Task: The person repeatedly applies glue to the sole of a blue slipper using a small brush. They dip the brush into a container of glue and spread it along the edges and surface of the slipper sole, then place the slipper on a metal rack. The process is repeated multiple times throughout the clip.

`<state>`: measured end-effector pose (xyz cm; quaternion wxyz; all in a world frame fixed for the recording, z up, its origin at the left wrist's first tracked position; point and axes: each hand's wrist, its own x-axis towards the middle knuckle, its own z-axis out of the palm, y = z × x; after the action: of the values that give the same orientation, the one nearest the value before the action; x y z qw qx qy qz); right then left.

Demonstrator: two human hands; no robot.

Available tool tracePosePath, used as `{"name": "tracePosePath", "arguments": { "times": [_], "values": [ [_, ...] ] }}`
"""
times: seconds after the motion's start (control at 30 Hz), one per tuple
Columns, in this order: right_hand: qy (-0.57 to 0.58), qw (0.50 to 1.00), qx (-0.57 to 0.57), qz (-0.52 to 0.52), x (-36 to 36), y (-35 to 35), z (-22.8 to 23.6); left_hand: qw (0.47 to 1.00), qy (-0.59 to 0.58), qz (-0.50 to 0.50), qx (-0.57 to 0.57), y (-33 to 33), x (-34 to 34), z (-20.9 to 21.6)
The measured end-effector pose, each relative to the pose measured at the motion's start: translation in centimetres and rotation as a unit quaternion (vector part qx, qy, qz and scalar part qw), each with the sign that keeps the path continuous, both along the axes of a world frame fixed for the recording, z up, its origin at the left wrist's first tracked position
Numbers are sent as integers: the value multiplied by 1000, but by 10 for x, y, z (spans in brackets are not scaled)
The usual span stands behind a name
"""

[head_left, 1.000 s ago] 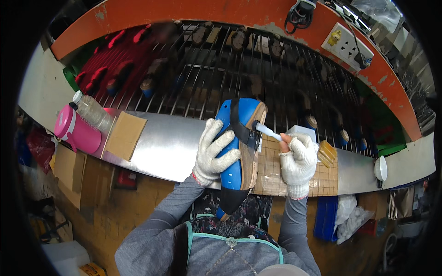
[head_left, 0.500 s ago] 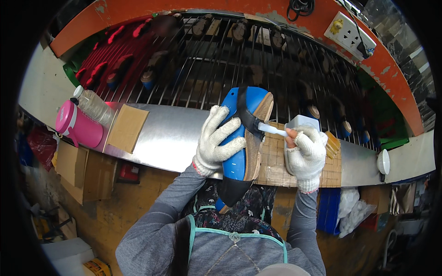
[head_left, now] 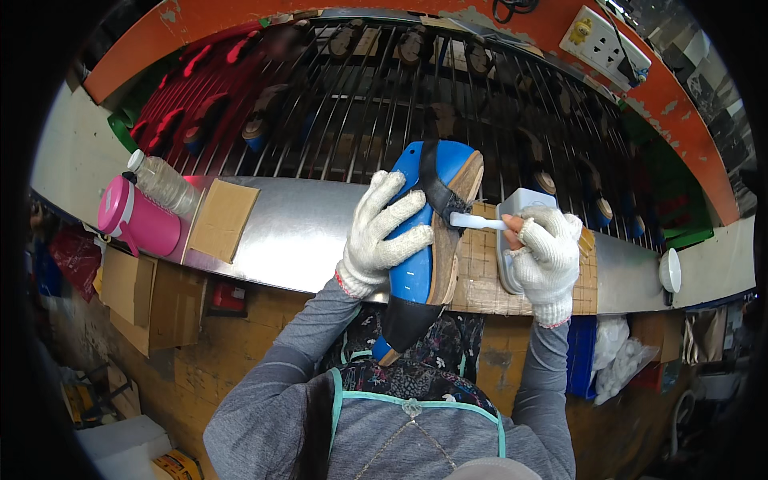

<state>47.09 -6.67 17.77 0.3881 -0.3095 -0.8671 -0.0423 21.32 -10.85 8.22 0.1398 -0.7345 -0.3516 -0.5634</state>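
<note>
- The smooth blue plastic shoe last (head_left: 408,276), with its black strap (head_left: 436,186) and brown cork-like sole (head_left: 445,272), is tilted over the near edge of the shiny metal worktop (head_left: 300,232), its black-covered heel end past that edge.
- The left hand (head_left: 386,230), white-gloved, holds the last, fingers fanned over its left flank; its underside grip I can't see.
- The right hand (head_left: 548,252) pinches a white-handled brush (head_left: 484,222) at the strap's end.
- I'd expect the last stiff, fairly heavy and slick, the strap softer.
- Best gripped by its bare blue flank, clear of strap and sole rim.
</note>
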Motion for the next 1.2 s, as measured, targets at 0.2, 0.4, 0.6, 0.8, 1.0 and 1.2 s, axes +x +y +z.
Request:
{"name": "tracePosePath", "arguments": {
  "times": [0.2, 0.4, 0.6, 0.8, 1.0, 1.2],
  "values": [
    [-46, 998, -52, 0, 3, -1, 9, 999, -25, -24, 10, 4, -2, 0],
    [115, 948, -277, 108, 0, 0, -6, 993, -107, -50, 4, 1, 4, -6],
    [140, 936, -309, 93, -5, -13, -25, 981, -173, -61, 61, 11, 15, -12],
    [220, 897, -374, 89, 2, -14, -33, 976, -192, -51, 85, 17, 20, -11],
    [242, 828, -486, 138, 3, -47, -48, 985, -143, 10, 91, 14, 9, -4],
    [246, 860, -444, 48, -6, -69, -52, 997, -38, 46, 49, 7, -5, -6]
  ]
}}
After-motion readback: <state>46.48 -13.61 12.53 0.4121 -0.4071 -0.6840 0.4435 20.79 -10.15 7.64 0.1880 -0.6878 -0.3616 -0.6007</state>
